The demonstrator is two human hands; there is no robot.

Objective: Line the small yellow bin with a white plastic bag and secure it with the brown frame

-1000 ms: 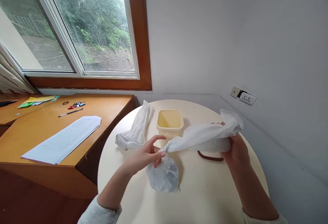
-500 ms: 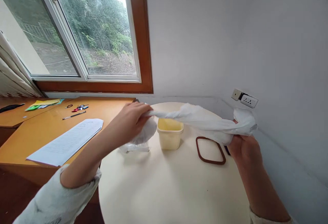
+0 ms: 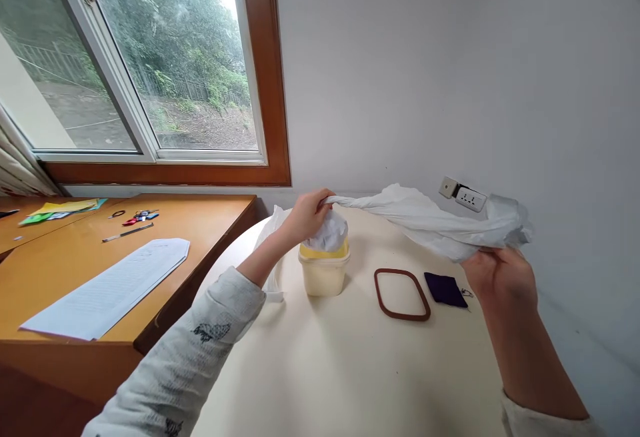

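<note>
One twisted white bag [image 3: 430, 224] is stretched out: the left hand [image 3: 306, 214] pinches its neck, the right hand [image 3: 505, 277] grips the other end. Its bundled end [image 3: 333, 232], below the left hand, has moved from beside the yellow tub [image 3: 324, 276] to its mouth, apparently lining them up.

Plastic bag [image 3: 425, 220] translucent white, greyish at bunched end. Tub [image 3: 324, 280] pale cream outside — stronger yellow inside. Ring-shaped frame [image 3: 410, 318] reddish brown; square pouch [image 3: 446, 289] dark purple-navy. Round table [image 3: 345, 370] off-white. Left sleeve [image 3: 200, 344] light grey, black printed motifs. Desk [image 3: 210, 224] orange-brown; paper stack [image 3: 110, 297] white, lined with grey text — loose sheets [image 3: 65, 207] yellow, green, bluish. Window frame [image 3: 273, 90] reddish brown, wall [image 3: 400, 77] pale grey, socket [image 3: 470, 199] white.
</note>
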